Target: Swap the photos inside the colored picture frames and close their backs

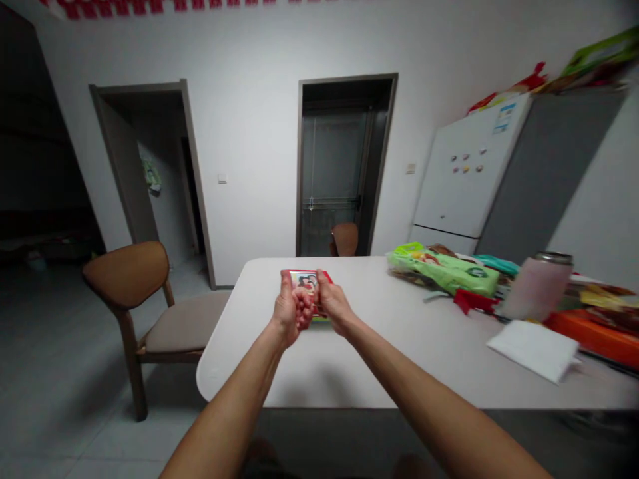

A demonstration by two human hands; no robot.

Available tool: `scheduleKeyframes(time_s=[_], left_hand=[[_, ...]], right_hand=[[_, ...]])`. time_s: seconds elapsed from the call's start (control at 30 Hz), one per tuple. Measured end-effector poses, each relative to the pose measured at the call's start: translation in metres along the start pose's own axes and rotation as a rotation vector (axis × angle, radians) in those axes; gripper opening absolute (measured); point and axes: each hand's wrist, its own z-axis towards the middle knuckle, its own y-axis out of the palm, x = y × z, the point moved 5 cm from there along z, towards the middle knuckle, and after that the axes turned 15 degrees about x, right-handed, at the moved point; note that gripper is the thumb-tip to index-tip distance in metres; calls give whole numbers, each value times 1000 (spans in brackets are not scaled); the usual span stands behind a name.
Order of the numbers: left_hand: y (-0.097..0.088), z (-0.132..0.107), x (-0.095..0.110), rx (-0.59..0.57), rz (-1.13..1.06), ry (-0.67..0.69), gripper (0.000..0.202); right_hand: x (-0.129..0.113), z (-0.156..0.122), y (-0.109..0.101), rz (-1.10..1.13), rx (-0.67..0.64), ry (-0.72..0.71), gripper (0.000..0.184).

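Note:
Over the far part of the white table, both hands are together around a small, flat picture card. It has a red edge and drawn figures on a pale ground. My left hand has its thumb along the card's left side and its fingers curled in at the front. My right hand grips the right side, thumb on top. Below the hands, a thin green and yellow edge shows; I cannot tell if it belongs to the same item. The fingers hide the card's lower part.
On the table's right lie a green packet, a pink jar with a metal lid, a white tissue and an orange box. A wooden chair stands left. Behind are a fridge and two doorways.

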Motion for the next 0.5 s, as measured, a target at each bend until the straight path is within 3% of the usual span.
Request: scheduleKeyframes(time_s=[0.13,0.23,0.37,0.5], left_hand=[[-23,16,-28,83,12,-47,53],[-38,32,-51,133,35,-88,36],[-42,49,-74,187,33,-102,18],[-27,52,-75,212,-193,29,19]], right_hand=[[38,7,14,-302,28,-119,31],[56,6,17,-429,-16,-174,33],[56,-5,17,-497,-91,-252,25],[41,-29,11,-501,-99,-348,28]])
